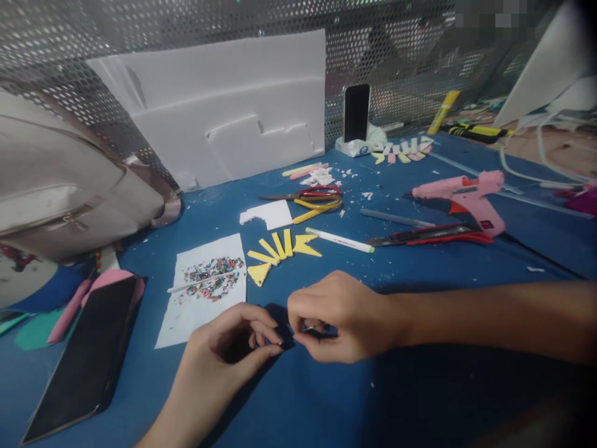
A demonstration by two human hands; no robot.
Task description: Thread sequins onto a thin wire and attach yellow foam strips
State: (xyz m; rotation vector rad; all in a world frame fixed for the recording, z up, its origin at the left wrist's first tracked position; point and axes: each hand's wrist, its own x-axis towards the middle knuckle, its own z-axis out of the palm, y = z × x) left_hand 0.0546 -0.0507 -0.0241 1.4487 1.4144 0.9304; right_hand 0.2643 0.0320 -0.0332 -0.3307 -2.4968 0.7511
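My left hand [228,351] and my right hand [333,317] meet low over the blue table [326,398], fingertips pinched together around something small and dark that I cannot make out. Just beyond them lie several yellow foam wedges [280,249] fanned out. To the left is a white paper sheet [205,289] with a heap of coloured glitter and a thin white stick on it.
A dark phone [84,358] lies at the front left beside pink and green foam. Scissors [312,198], a white marker [342,239], a red utility knife [429,235] and a pink glue gun [461,196] lie behind. A white foam board [224,106], a propped phone [357,112] and a beige bag [60,180] stand at the back.
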